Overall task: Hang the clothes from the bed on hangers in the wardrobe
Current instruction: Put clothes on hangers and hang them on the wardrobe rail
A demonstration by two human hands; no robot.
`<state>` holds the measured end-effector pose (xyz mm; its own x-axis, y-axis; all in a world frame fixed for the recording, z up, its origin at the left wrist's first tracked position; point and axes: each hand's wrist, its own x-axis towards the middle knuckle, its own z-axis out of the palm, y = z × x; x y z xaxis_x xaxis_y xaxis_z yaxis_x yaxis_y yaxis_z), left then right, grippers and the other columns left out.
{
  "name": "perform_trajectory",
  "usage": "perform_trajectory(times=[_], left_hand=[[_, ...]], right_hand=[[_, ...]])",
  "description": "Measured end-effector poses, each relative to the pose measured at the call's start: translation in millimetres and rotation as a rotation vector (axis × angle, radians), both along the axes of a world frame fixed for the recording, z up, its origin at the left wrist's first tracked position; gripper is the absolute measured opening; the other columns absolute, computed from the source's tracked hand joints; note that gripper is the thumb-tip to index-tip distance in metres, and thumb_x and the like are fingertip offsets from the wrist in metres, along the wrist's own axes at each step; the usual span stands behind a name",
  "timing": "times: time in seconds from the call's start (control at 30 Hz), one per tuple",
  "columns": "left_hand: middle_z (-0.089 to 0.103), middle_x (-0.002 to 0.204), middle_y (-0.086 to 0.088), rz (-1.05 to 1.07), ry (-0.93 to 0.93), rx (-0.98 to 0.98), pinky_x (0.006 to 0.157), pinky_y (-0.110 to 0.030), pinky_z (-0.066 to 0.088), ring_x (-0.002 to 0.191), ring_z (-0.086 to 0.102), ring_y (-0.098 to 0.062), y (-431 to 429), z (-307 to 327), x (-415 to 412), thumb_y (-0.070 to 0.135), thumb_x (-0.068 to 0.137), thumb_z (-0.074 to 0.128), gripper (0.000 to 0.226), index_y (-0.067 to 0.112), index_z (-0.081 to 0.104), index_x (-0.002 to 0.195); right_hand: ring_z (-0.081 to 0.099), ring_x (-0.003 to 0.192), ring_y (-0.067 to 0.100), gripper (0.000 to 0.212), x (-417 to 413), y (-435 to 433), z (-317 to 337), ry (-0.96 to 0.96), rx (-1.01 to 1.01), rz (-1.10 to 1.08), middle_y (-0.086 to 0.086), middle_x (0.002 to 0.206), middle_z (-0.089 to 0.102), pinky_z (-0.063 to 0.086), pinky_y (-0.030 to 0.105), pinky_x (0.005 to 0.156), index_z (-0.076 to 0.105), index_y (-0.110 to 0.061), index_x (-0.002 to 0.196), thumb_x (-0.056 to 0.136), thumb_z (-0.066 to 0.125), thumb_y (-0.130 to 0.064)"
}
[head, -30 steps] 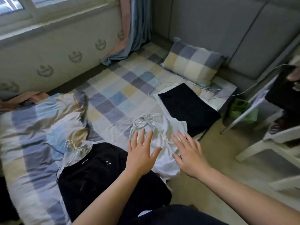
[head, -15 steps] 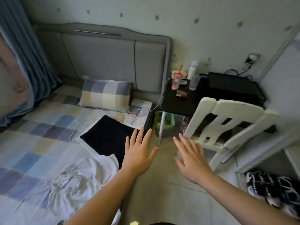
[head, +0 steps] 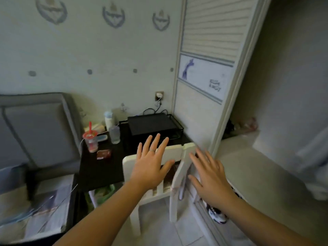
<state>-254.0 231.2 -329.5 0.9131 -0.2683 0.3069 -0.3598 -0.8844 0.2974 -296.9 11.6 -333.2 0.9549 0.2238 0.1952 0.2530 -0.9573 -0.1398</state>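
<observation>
My left grip (head: 150, 164) and right grip (head: 209, 176) are both spread flat, fingers straight, holding nothing. They hover in front of the white chair (head: 177, 150); whether they touch its back I cannot tell. No garment is in view: only a blurred corner of the bed (head: 44, 210) shows at lower left, so I judge the clothes lie out of frame, and I see no hanger either. The wardrobe (head: 204, 68) stands at right, its dark opening beside the slatted door. The trouble I foresee: I face it with nothing to hang, so this reach is wasted unless it brings out a hanger. The chair stands between me and the opening, and shoes (head: 216, 214) lie on the floor by the door track; a careless step could catch either. A swing of my left arm could tip the red-lidded cup (head: 90, 139) on the black surface (head: 99, 169)
</observation>
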Motion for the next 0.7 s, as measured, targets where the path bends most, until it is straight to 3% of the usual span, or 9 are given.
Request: perform_trajectory(times=[0.37,0.5,0.7], left_hand=[[-0.023,0.162,0.011,-0.475,-0.291,-0.023,0.122,-0.046,-0.011,0.148,-0.027,-0.014,-132.3,111.1,195.2,0.075,0.09,0.004,0.073,0.043,-0.014,0.153],[-0.021,0.163,0.013,-0.602,-0.402,-0.089,0.119,-0.041,-0.016,0.147,-0.027,-0.011,-190.5,158.1,243.6,0.075,0.09,0.005,0.071,0.045,-0.013,0.152],[-0.006,0.166,0.009,-0.759,-0.512,-0.193,0.121,-0.04,-0.011,0.151,-0.016,-0.013,-270.0,223.7,282.2,0.072,0.091,0.009,0.074,0.04,0.0,0.157]], right_hand=[[-0.022,0.147,0.015,0.067,101.3,-91.7,116.1,-0.211,-0.044,-0.442,-0.016,0.157,-0.027,-0.006,0.046,0.119,-0.018,-0.043,0.148,0.095,0.017,-0.063],[-0.022,0.147,0.016,0.076,124.4,-115.6,167.1,-0.325,-0.119,-0.597,-0.014,0.157,-0.029,-0.002,0.047,0.121,-0.023,-0.043,0.147,0.075,-0.009,-0.065],[0.014,0.148,0.025,0.071,149.3,-174.5,235.6,-0.514,-0.243,-0.722,-0.005,0.163,0.011,0.021,0.051,0.114,0.006,-0.035,0.154,0.09,0.027,-0.056]])
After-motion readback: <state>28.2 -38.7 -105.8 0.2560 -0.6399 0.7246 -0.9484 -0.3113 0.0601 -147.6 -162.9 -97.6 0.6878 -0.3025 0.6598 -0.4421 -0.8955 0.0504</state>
